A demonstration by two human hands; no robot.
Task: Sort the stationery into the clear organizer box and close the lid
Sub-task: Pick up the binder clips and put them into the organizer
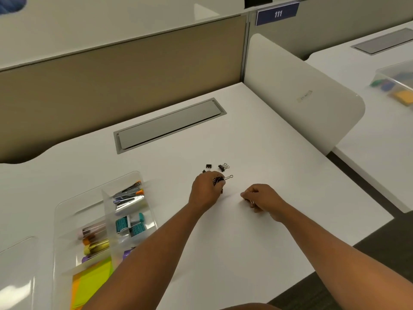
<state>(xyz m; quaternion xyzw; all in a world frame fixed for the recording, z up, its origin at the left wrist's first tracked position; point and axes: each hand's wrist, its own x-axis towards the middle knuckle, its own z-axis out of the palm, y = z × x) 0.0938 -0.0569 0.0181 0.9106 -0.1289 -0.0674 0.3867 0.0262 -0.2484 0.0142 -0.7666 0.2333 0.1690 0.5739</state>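
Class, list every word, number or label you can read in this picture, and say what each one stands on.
"111": white digits on the blue sign fixed at the top of the partition.
Small label on the white side divider: printed text too small and blurred to read.
Nothing readable shows on the stationery in the clear organizer box.

One number reads clearly — "111" in white figures on the dark blue rectangular sign (277,13), fixed at the top of the grey partition post at the far edge of the desk. On the white rounded side divider panel (290,70) sits a small pale sticker label (304,96) — there is print on it, but it's too small and blurred to make out.
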